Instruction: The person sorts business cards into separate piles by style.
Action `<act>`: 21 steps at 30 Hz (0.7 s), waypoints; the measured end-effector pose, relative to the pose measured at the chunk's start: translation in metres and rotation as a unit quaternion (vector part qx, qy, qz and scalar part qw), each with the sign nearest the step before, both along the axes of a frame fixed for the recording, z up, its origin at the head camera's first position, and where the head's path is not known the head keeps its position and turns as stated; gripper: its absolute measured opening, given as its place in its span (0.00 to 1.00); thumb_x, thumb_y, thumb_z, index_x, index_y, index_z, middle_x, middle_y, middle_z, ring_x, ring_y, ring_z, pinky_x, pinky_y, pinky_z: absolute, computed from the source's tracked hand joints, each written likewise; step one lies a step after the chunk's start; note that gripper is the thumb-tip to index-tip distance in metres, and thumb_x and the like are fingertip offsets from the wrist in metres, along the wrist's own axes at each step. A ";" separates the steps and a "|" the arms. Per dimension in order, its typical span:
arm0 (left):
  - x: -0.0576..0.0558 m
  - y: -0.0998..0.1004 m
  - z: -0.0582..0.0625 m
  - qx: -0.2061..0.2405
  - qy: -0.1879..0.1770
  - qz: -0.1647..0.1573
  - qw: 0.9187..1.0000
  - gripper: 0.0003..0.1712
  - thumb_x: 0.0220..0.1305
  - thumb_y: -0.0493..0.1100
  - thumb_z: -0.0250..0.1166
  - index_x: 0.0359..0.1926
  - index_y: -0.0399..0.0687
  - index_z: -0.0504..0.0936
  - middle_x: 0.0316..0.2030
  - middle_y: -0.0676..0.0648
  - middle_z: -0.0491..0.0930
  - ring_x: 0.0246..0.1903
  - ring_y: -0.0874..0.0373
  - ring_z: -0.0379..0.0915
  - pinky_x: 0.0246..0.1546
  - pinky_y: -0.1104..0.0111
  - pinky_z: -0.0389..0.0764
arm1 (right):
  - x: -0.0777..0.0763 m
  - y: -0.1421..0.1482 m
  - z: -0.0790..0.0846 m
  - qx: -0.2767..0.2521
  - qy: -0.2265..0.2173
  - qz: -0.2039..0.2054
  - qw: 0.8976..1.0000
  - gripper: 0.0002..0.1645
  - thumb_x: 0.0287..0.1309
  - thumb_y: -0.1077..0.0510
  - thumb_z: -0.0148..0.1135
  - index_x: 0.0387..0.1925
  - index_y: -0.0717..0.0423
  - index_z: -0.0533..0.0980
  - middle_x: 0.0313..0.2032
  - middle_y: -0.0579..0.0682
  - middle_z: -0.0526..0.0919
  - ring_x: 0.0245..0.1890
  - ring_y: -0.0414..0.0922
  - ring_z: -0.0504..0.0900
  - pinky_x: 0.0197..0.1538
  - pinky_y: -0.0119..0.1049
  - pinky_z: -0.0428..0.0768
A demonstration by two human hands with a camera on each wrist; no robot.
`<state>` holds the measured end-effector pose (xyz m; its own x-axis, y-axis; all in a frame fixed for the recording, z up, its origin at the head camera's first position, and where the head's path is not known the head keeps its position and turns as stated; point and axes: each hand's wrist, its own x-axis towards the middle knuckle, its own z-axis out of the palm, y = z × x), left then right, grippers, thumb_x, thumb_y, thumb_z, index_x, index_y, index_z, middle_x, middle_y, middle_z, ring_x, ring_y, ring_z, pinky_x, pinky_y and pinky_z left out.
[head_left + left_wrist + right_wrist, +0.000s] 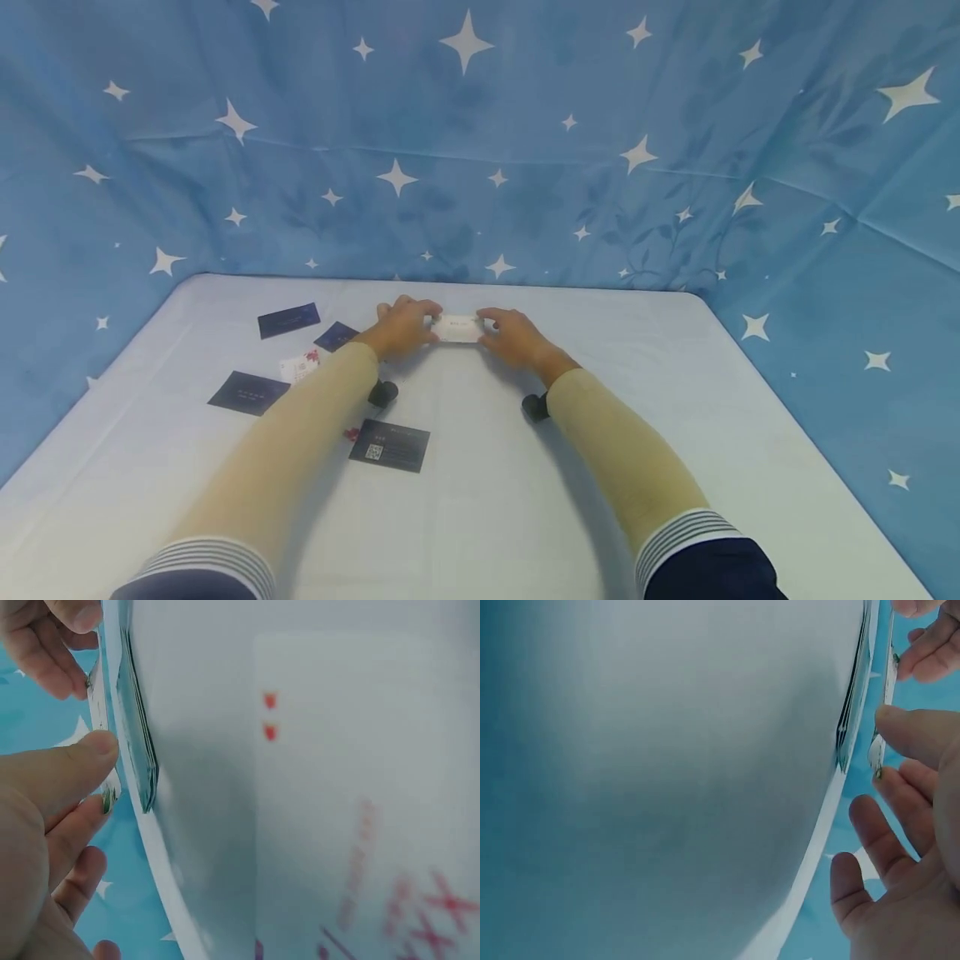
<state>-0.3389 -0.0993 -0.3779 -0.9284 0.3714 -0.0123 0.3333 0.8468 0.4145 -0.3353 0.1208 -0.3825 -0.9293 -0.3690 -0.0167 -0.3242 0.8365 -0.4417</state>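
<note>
Near the far edge of the table, both hands hold one small white card [459, 328] by its short ends. My left hand [405, 327] pinches the left end between thumb and fingers, and my right hand [519, 337] pinches the other. Seen edge-on in the left wrist view, the card [95, 694] is raised off the table. A thin stack of cards [136, 727] lies on the tabletop close by; the right wrist view shows this stack [853, 694] too. Thumbs rest on one face of the held card, fingertips on the other.
Left on the white table [510, 517] lie dark cards: one at the back [288, 320], a smaller one [336, 336], one farther left [250, 392] and one with a QR code [391, 446]. A red-flowered white card [296, 367] is partly behind the left sleeve. Blue starry cloth [480, 217] surrounds the table.
</note>
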 end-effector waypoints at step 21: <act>-0.004 0.007 -0.005 -0.021 -0.071 0.028 0.997 0.29 0.59 0.48 0.58 0.61 0.47 0.65 0.59 0.43 0.65 0.60 0.44 0.54 0.54 0.41 0.46 | -0.006 -0.004 -0.004 0.070 -0.019 0.010 0.997 0.28 0.59 0.52 0.53 0.61 0.54 0.63 0.59 0.52 0.67 0.61 0.49 0.60 0.61 0.40 0.56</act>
